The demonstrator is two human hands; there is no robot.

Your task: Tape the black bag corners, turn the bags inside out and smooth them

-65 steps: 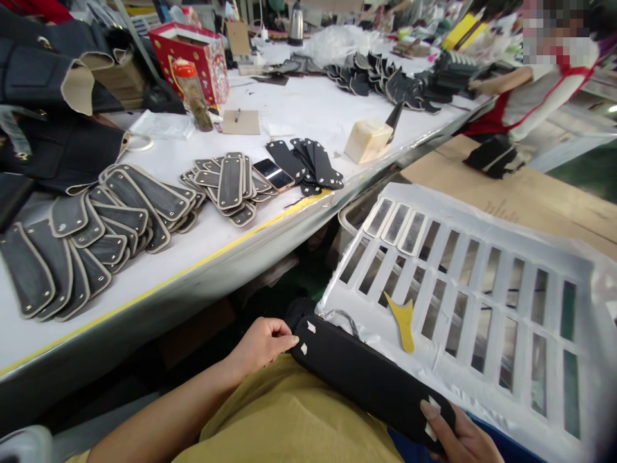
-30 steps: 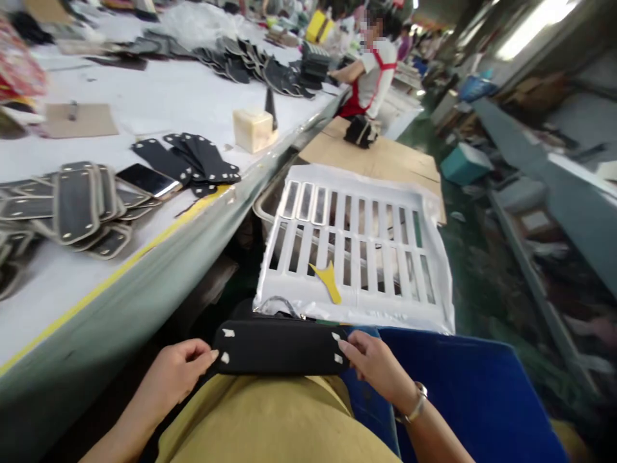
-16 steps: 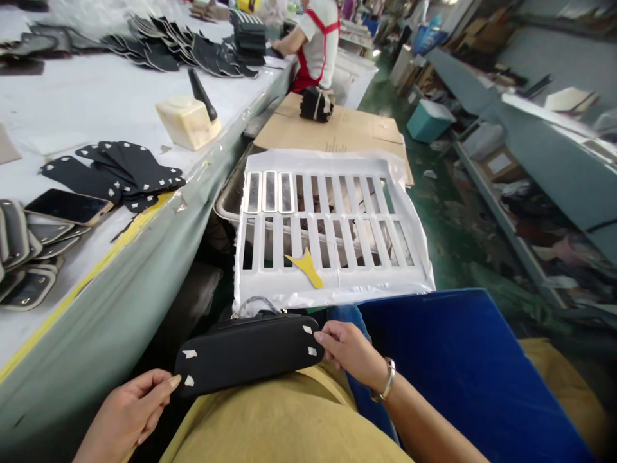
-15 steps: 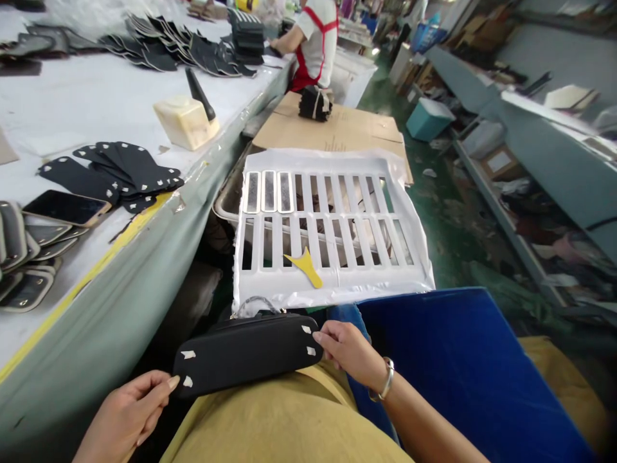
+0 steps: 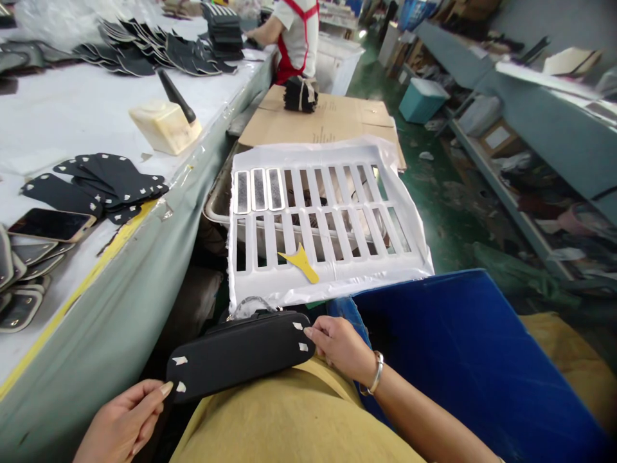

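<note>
A long black panel (image 5: pixel 238 355) with rounded ends is stretched across my lap, with two small white tabs near each end. The thumb and fingers of my left hand (image 5: pixel 128 418) pinch its lower left corner. At the opposite end, my right hand (image 5: pixel 343 347) grips the right edge beside the tabs, a silver bangle on its wrist. Right behind the panel's upper edge shows a curved grey loop (image 5: pixel 253 306); what it belongs to is mostly hidden. Beyond lies a white slotted frame (image 5: pixel 337 273) carrying several pale-edged dark strips (image 5: pixel 259 189) and a yellow forked piece (image 5: pixel 303 262).
On the left table (image 5: pixel 53 119) are more black panels (image 5: pixel 103 183), a phone (image 5: pixel 53 224), a cream container (image 5: pixel 161 125) with a black handle, and dark pieces. A blue bin (image 5: pixel 463 347) stands at my right. A co-worker (image 5: pixel 299 38) is at the table's far end.
The whole view has shifted slightly, so the table and frame appear further left and a little higher. Both hands keep the same hold on the panel.
</note>
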